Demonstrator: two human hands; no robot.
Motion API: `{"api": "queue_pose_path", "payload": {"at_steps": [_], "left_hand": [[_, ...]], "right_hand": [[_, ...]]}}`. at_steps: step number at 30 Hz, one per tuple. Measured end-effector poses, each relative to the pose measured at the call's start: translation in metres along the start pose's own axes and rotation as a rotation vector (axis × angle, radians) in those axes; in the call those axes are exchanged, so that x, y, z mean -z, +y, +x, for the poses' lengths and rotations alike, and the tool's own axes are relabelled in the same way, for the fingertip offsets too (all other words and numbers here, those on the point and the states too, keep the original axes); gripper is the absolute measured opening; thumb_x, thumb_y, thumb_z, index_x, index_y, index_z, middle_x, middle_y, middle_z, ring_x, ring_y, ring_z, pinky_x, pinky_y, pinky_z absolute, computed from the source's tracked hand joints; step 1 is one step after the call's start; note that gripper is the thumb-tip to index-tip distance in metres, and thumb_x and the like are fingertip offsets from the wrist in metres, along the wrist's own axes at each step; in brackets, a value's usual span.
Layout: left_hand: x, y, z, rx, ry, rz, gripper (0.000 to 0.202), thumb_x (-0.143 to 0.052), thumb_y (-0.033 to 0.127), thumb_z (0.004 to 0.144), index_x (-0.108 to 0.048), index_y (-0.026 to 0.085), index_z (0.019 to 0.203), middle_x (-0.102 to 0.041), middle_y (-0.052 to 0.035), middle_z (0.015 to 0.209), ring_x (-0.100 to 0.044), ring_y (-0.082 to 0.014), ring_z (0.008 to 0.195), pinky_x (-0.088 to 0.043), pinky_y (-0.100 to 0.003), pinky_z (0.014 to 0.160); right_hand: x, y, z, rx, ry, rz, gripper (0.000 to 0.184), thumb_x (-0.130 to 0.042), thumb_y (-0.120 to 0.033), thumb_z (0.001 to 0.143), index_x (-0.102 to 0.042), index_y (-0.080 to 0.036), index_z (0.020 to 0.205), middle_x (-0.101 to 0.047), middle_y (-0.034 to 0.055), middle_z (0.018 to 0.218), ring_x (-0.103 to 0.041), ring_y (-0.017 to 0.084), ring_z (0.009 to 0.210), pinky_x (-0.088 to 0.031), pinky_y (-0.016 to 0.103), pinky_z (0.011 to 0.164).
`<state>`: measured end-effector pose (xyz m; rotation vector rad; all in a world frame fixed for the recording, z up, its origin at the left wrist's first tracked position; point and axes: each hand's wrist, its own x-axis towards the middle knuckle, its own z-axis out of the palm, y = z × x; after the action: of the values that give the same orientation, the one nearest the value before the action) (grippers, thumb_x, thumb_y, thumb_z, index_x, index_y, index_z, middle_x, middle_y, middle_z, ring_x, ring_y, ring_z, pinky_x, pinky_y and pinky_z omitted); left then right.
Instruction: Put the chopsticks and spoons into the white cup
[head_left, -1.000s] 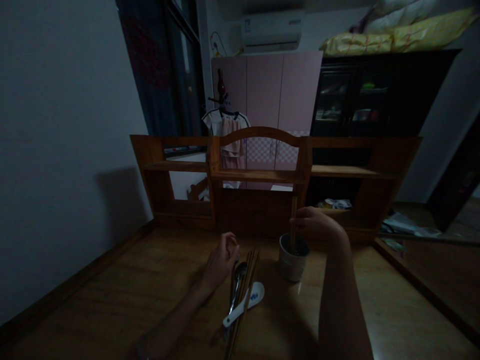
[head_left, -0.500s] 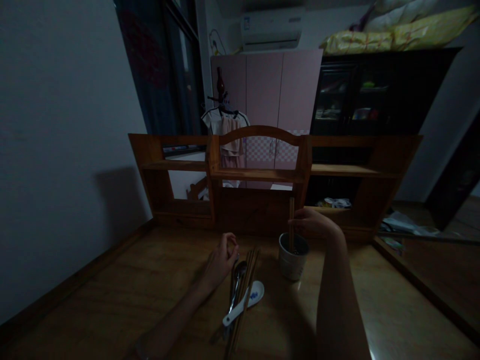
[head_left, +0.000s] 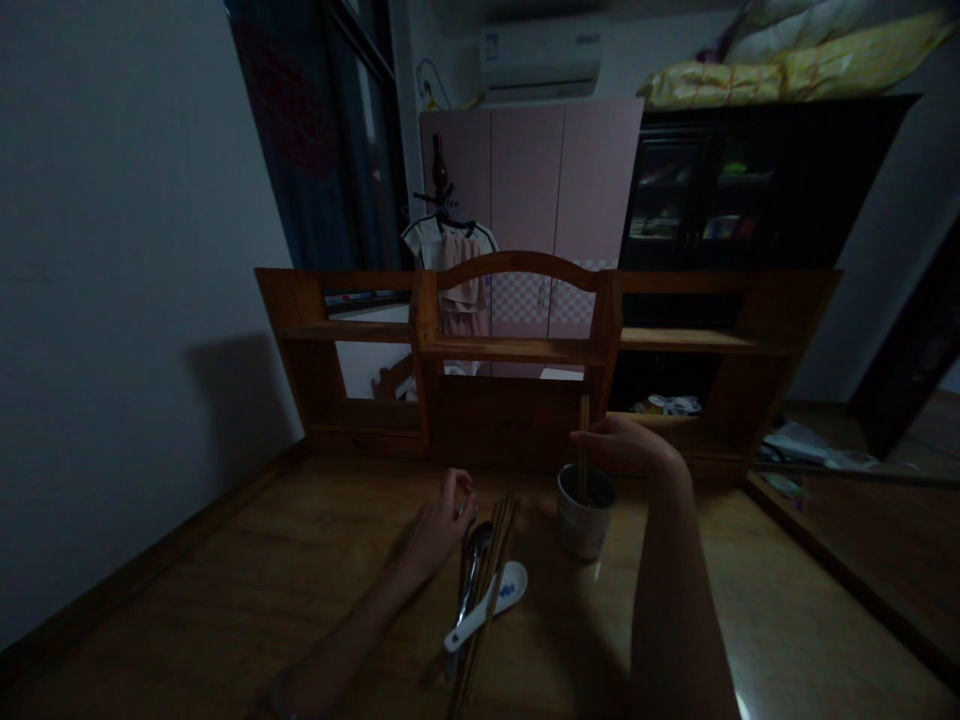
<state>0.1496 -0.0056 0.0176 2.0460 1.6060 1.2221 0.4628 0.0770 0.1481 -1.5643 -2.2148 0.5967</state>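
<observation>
My right hand (head_left: 616, 440) pinches a pair of upright wooden chopsticks (head_left: 583, 430), whose lower ends stand inside a light grey cup (head_left: 583, 530). To the left of the cup, several loose wooden chopsticks (head_left: 504, 540) lie on the table, pointing away from me. A white ceramic spoon (head_left: 511, 586) with a blue pattern lies among them, one chopstick crossing over it. Metal spoons (head_left: 480, 540) lie along their left side. My left hand (head_left: 442, 520) rests beside these utensils with curled fingers; whether anything is inside them is hidden.
The wooden tabletop (head_left: 300, 580) meets a wall on the left and has a raised edge on the right. A low wooden shelf unit (head_left: 517, 348) stands along its back, just behind the cup. The room is dim.
Hardly anything differs. My right fingers have shifted very slightly on the chopsticks, which remain in the cup; my left hand and the loose utensils look the same.
</observation>
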Motion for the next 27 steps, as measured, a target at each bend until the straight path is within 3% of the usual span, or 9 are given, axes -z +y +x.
{"api": "queue_pose_path", "payload": {"at_steps": [5,11,16,20,27], "left_hand": [[0.000,-0.002,0.001,-0.075,-0.074,0.044,0.015,-0.041,0.031,0.093,-0.048,0.021,0.101,-0.056,-0.0032,0.095,-0.057,-0.0173,0.083,-0.044,-0.030,0.075],[-0.006,0.000,-0.003,-0.125,-0.143,0.162,0.019,-0.049,0.039,0.089,-0.055,0.021,0.092,-0.053,-0.0031,0.094,-0.055,-0.0182,0.084,-0.044,-0.030,0.075],[-0.015,0.000,-0.008,-0.201,-0.170,0.215,0.023,-0.057,0.040,0.085,-0.057,0.021,0.097,-0.052,-0.0050,0.103,-0.050,-0.0211,0.099,-0.043,-0.033,0.086],[-0.018,-0.004,-0.009,-0.211,-0.204,0.228,0.025,-0.054,0.043,0.087,-0.057,0.020,0.098,-0.052,-0.0058,0.102,-0.048,-0.0215,0.099,-0.042,-0.034,0.086],[-0.016,-0.002,-0.009,-0.238,-0.217,0.255,0.018,-0.040,0.028,0.094,-0.056,0.020,0.098,-0.051,-0.0061,0.102,-0.047,-0.0206,0.100,-0.040,-0.035,0.089]], "right_hand": [[0.011,-0.013,-0.014,-0.019,0.122,-0.072,0.055,-0.048,-0.063,0.083,-0.057,-0.015,0.059,-0.042,-0.0005,0.052,-0.036,0.011,0.047,-0.024,0.026,0.045],[0.023,-0.024,-0.029,-0.017,0.260,-0.085,0.055,-0.048,-0.063,0.084,-0.066,-0.014,0.066,-0.051,0.0032,0.057,-0.043,0.014,0.053,-0.029,0.026,0.048],[0.026,-0.029,-0.032,0.033,0.288,-0.065,0.055,-0.046,-0.061,0.086,-0.069,-0.013,0.073,-0.056,0.0034,0.061,-0.048,0.015,0.057,-0.031,0.024,0.049],[0.028,-0.028,-0.033,0.024,0.292,-0.043,0.053,-0.047,-0.060,0.086,-0.070,-0.013,0.077,-0.059,0.0038,0.064,-0.050,0.015,0.058,-0.033,0.024,0.050],[0.029,-0.023,-0.032,0.021,0.299,-0.070,0.055,-0.046,-0.060,0.086,-0.071,-0.013,0.075,-0.060,0.0044,0.063,-0.050,0.015,0.056,-0.033,0.025,0.049]]}}
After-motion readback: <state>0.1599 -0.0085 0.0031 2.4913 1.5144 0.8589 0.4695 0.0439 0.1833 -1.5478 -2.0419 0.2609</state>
